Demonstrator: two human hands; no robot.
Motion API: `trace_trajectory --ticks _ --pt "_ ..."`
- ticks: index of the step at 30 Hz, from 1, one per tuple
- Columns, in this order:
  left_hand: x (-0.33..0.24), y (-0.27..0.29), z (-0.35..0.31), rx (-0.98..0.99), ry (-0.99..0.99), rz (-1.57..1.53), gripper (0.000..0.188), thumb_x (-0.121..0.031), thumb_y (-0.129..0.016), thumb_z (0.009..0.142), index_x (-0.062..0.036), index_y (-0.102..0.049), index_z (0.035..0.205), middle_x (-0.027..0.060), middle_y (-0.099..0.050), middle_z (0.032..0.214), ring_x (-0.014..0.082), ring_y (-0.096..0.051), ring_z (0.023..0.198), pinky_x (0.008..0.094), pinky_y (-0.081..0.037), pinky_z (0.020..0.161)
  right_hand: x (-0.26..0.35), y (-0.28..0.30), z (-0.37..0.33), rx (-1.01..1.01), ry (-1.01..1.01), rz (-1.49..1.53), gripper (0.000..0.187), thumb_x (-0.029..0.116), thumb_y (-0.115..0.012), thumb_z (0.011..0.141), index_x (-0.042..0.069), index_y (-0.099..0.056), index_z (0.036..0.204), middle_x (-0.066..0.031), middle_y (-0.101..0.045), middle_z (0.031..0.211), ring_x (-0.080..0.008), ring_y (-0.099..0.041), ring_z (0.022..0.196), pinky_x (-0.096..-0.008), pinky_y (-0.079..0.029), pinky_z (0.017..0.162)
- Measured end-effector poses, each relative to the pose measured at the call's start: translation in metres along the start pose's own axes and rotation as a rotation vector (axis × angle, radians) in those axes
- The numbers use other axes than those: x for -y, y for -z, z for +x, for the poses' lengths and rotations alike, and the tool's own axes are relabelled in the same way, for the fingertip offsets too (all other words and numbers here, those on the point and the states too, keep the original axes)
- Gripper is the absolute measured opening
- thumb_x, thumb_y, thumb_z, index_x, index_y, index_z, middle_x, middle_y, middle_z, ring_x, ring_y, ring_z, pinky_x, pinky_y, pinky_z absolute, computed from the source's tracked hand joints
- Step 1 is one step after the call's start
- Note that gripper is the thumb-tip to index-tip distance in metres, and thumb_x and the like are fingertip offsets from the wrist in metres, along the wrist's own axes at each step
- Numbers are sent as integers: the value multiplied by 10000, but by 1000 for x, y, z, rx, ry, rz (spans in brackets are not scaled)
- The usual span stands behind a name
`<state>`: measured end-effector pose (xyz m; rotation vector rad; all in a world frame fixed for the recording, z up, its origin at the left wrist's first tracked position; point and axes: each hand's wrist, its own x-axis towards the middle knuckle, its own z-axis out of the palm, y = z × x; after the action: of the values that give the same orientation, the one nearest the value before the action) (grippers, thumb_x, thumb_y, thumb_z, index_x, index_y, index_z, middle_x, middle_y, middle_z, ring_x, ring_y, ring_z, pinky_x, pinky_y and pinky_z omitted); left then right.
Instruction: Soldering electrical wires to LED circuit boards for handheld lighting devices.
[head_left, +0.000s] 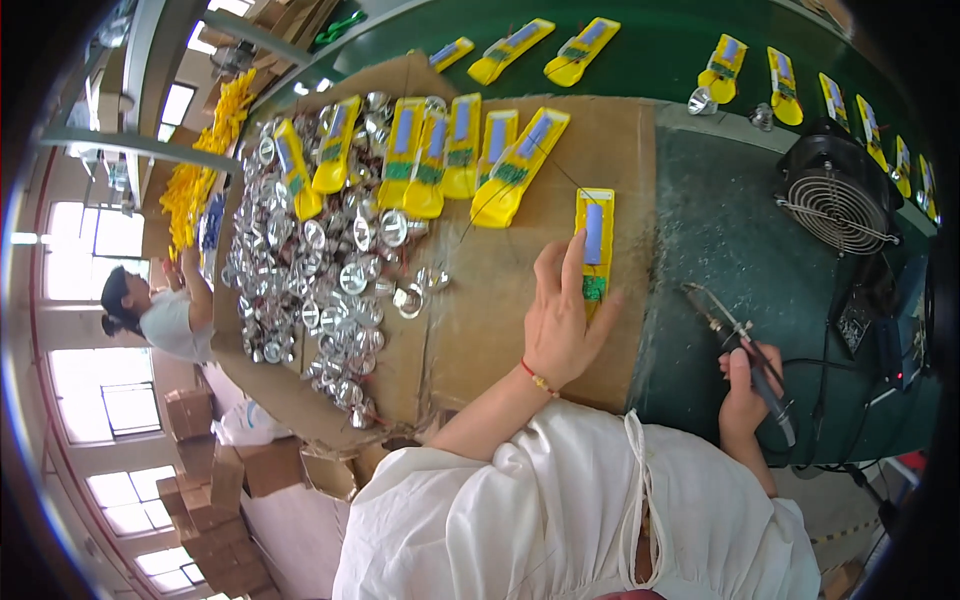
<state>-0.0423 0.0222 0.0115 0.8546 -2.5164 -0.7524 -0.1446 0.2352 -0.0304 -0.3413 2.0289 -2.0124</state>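
Under the fingers of my left hand [560, 315] lies a yellow plastic housing [581, 212] with a blue cylindrical cell and a green circuit board in it. My thumb and index finger lie around its lower part and partly cover it. My right hand [741, 392] is wrapped round the dark handle of a soldering iron [768, 393], whose metal tip points up and left, apart from the housing. Left of my left hand, several similar yellow housings [520, 168] rest by a heap of silver reflector cups [353, 277].
Brown cardboard [610, 140] covers the bench's left part; a green mat [715, 190] lies right. A round fan [835, 205] and a small box with a red light [905, 350] stand right. More yellow housings [510, 50] line the far green surface. Another person [178, 315] works at far left.
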Motion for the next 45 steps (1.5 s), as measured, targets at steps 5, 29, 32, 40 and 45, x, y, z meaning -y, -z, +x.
trace_trajectory --ticks 5,29,32,40,45 --pt "62 60 -16 -373 155 125 465 -228 -715 704 -3 -484 1039 150 -510 969 277 -512 874 347 -432 677 -4 -3 1 -36 70 -3 167 97 -593 828 -23 -546 935 -83 -595 740 -113 -563 646 -214 -452 595" --pt "110 86 -14 -333 342 -446 158 -83 -618 831 29 -633 942 49 -655 781 84 -594 680 206 -463 597 12 -14 -13 14 102 19 169 100 -626 815 -23 -554 906 -90 -605 723 -116 -576 638 -220 -466 598" --pt "97 105 -18 -423 348 -520 120 -76 -610 843 29 -635 894 39 -646 746 46 -542 613 183 -427 546 18 -14 -16 5 91 36 167 89 -625 811 -27 -551 907 -91 -605 728 -118 -578 633 -223 -469 588" --pt "31 41 -42 76 325 -518 143 -108 -643 819 29 -643 860 48 -644 670 62 -574 610 203 -451 561 29 -36 -26 246 241 -58 171 75 -674 763 -14 -569 864 -89 -610 751 -113 -559 614 -229 -441 561" --pt "35 25 -30 63 161 -456 107 -86 -663 782 11 -651 826 68 -598 751 121 -561 590 237 -456 557 28 -44 -20 265 353 -146 182 97 -686 763 -10 -571 855 -79 -614 719 -111 -563 599 -234 -446 543"
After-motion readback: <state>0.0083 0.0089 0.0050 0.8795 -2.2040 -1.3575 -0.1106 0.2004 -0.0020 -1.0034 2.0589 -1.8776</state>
